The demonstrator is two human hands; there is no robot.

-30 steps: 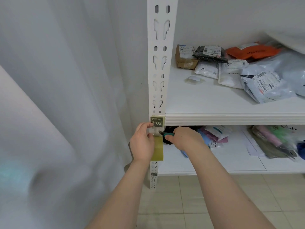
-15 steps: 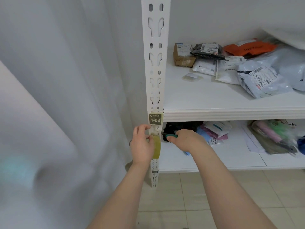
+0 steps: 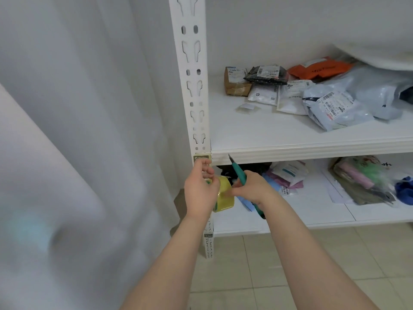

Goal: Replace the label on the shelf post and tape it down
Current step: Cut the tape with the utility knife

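Left hand (image 3: pixel 200 189) curled round the tape roll (image 3: pixel 225 198) beside the shelf post (image 3: pixel 194 90), fingers over the label (image 3: pixel 201 158) bottom edge, probably pinning it. Right hand (image 3: pixel 253 190) grips the green cutter (image 3: pixel 237 173), blade up, ready to cut tape.

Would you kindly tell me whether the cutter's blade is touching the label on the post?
Apart. The head view shows the cutter with its blade tip over the shelf edge, right of the label, with bare white metal between them.
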